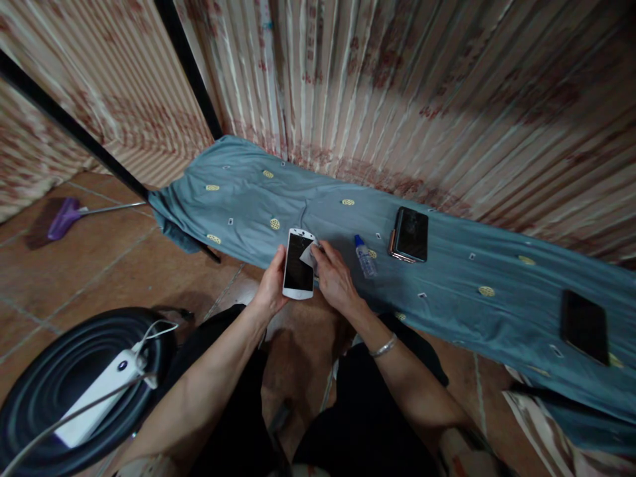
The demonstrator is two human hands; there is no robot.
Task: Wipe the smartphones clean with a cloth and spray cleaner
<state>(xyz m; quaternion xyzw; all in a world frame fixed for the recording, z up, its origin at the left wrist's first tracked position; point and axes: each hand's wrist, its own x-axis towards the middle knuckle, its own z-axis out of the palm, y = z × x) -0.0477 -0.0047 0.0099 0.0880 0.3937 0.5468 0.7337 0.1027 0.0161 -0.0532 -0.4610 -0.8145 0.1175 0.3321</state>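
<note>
My left hand point(271, 286) holds a white phone point(299, 265) with a dark screen, upright, just in front of the blue-grey cloth point(447, 278). My right hand point(335, 277) presses a small white wipe point(308, 254) against the phone's upper right corner. A bracelet sits on my right wrist. A small clear bottle with a blue cap point(365, 256) lies on the cloth just right of my right hand.
A dark phone in a rose-gold case point(410, 234) lies on the cloth beyond the bottle. Another black phone point(585, 326) lies far right. A white power bank with a cable point(102, 394) rests on a black round stool at lower left. A purple broom point(64, 218) lies on the tiled floor.
</note>
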